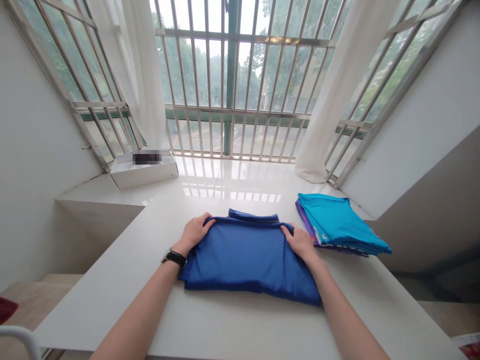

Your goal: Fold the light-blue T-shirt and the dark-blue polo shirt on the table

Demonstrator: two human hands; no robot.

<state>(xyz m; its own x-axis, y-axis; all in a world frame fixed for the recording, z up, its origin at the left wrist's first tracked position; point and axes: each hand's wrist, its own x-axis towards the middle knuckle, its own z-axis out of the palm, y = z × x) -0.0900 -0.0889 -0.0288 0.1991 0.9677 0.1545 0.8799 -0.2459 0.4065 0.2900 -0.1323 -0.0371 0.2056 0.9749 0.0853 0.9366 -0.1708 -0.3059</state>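
A folded dark blue shirt (247, 257) lies on the white table (210, 320), collar at its far edge. My left hand (195, 232) grips the shirt's far left corner, fingers curled over the fabric; a black watch sits on that wrist. My right hand (300, 242) holds the far right edge, with its fingers closed on the cloth. Both forearms reach in from the near edge.
A stack of folded garments (339, 225), turquoise on top, lies to the right of the blue shirt. A white open box (144, 170) sits on the sill at back left. Barred windows and white curtains stand behind the table.
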